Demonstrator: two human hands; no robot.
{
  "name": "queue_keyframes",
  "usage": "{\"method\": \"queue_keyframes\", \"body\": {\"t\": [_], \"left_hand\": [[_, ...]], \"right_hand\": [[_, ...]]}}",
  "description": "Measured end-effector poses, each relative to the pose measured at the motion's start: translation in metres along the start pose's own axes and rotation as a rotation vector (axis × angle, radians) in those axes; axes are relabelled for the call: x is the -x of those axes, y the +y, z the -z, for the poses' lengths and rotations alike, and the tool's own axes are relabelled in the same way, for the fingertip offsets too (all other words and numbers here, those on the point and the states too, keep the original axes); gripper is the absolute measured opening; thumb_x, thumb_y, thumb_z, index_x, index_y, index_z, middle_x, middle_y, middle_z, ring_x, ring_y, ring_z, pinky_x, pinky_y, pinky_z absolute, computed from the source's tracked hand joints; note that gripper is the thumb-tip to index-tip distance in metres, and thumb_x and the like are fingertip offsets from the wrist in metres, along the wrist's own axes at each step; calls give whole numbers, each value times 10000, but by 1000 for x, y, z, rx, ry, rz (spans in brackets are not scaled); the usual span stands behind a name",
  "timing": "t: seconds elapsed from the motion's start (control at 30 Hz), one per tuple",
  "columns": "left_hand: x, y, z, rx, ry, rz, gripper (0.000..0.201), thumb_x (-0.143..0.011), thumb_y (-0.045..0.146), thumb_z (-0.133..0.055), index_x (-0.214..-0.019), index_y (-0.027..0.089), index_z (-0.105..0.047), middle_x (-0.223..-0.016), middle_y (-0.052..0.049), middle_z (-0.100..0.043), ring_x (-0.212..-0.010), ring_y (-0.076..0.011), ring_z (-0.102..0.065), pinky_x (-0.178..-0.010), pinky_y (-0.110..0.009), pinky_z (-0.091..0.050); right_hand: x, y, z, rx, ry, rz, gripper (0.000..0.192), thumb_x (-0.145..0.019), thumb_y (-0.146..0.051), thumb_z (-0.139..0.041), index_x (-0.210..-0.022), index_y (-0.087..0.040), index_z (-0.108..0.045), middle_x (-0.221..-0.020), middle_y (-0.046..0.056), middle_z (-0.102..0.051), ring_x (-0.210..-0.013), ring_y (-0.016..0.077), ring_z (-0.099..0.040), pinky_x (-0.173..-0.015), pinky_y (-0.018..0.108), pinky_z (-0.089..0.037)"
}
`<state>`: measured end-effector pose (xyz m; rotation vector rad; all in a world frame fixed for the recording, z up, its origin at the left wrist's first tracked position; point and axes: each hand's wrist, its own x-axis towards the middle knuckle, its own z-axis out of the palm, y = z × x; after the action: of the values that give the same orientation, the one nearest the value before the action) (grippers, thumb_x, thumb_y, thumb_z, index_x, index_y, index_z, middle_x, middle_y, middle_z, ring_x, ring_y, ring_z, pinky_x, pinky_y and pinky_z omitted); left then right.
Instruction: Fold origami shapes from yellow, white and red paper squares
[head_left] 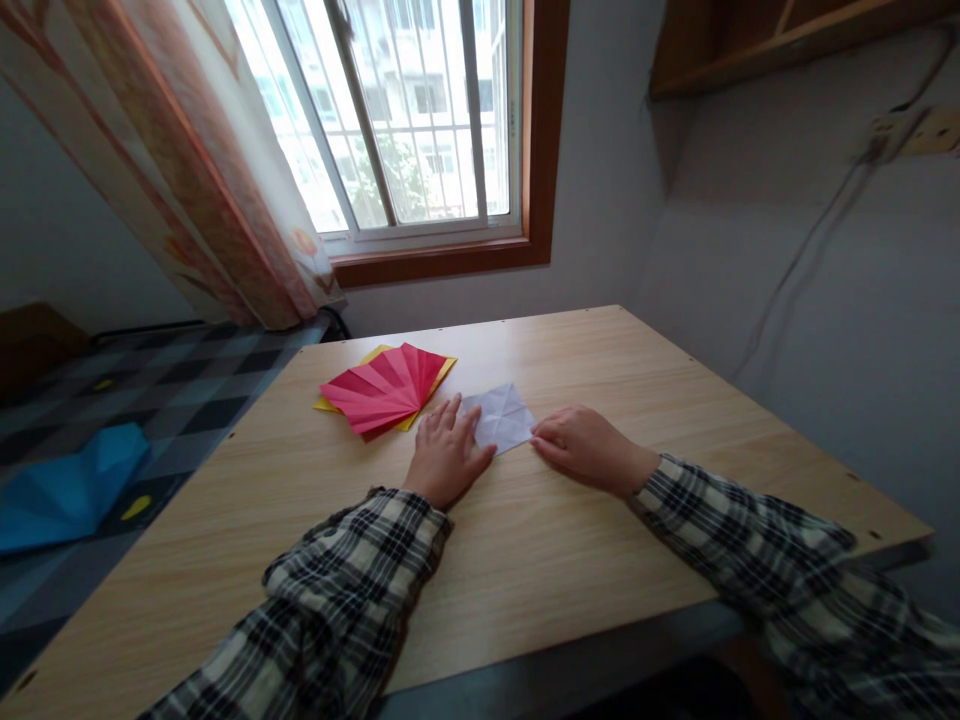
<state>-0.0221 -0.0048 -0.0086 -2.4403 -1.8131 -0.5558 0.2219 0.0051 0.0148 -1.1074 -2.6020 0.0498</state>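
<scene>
Seen from the head camera, the left hand (447,455) lies flat and open, fingers pressing the near-left edge of the white paper (499,415) on the table (600,560), while the right hand (581,445) pinches its right corner with curled fingertips. Just beyond the left hand sits a red and yellow paper fan stack (386,388). Creasing well likely needs the flat palm holding firm, edges aligned
</scene>
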Motion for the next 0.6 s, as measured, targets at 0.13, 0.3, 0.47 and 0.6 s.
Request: {"method": "queue_keyframes", "body": {"t": [0.13,0.3,0.47,0.6], "left_hand": [[0,-4,-3,49,68,-45,564,-868,436,-653,-1374,207,-556,-1564,-172,-388,-1437,-378,-344,-1168,-589,-272],[-2,-6,-5,288,143,-156,749,-830,290,-692,-1503,225,-370,-1512,-169,-434,-1384,-344,-413,-1154,-567,-326],[0,4,-8,732,232,-83,984,-800,146,-659,-1579,318,-83,-1491,-171,-408,-1030,-218,-632,-931,-459,-554],[0,10,-8,931,224,-25,1023,-798,95,-619,-1578,355,-11,-1418,-159,-446,-909,-161,-649,-752,-330,-595]], "right_hand": [[1,0,0,-28,8,-9,324,-983,-281,-498,-785,-176,-733,-829,77,-749,-771,171,-641,-735,277,-396],[1,-1,1,-64,8,-25,318,-975,-285,-512,-771,-173,-729,-799,78,-738,-750,170,-633,-730,277,-404],[1,0,0,-104,17,-11,320,-975,-272,-505,-753,-179,-715,-780,63,-729,-726,153,-624,-723,271,-415],[0,-2,-2,-138,38,-16,269,-952,-273,-539,-771,-188,-719,-798,53,-733,-746,156,-634,-734,272,-434]]}}
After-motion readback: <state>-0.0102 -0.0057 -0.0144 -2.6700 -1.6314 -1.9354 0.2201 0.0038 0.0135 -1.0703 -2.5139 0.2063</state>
